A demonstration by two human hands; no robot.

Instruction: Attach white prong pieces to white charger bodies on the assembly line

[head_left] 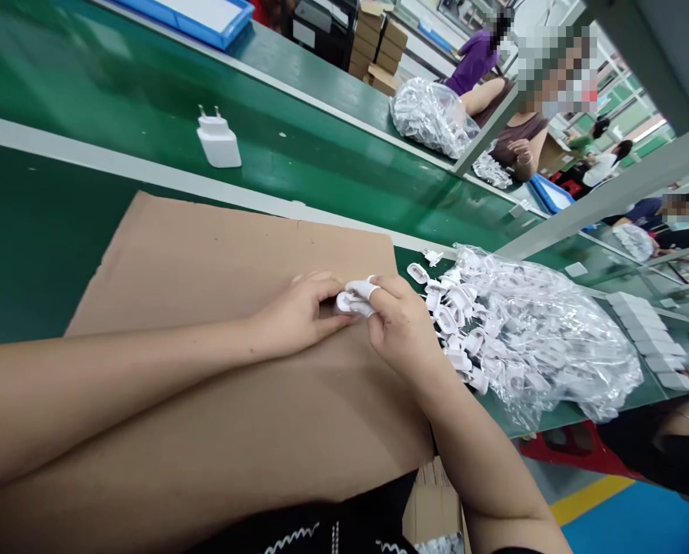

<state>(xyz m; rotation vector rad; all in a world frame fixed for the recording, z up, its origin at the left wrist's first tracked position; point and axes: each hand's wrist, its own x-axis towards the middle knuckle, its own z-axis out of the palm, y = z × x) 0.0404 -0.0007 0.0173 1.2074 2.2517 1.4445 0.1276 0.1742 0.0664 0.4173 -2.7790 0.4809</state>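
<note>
The white plastic piece (pixel 343 302) at the middle of the frame is largely hidden: the fingers of the left hand (pixel 307 312) and the right hand (pixel 405 319) close around it from both sides, leaving only a small part in sight. The right hand's white finger covers (pixel 363 288) nearly match it in colour, so where cover ends and piece begins is hard to tell. Both hands' fingers pinch it, over the brown cardboard (pixel 234 254) on the green desk (pixel 15 223). Its visible end looks smooth and rounded, with a paler rim; its far side cannot be made out.

Just beyond the right hand, loose white plug parts (pixel 448 319) lie heaped, some showing hollow oval openings. They spill from a clear plastic bag (pixel 552 331) whose glare and creases blur the contents. A white charger (pixel 219 142) with two pins pointing up sits in the upper left of the frame.

The blue tray (pixel 229 31) is cut off by the top edge. A co-worker's arm (pixel 684 419) enters, cropped, at the right edge, near a row of white blocks (pixel 647 338). At the bottom, a cardboard box (pixel 434 504) is partly covered by the right forearm.
</note>
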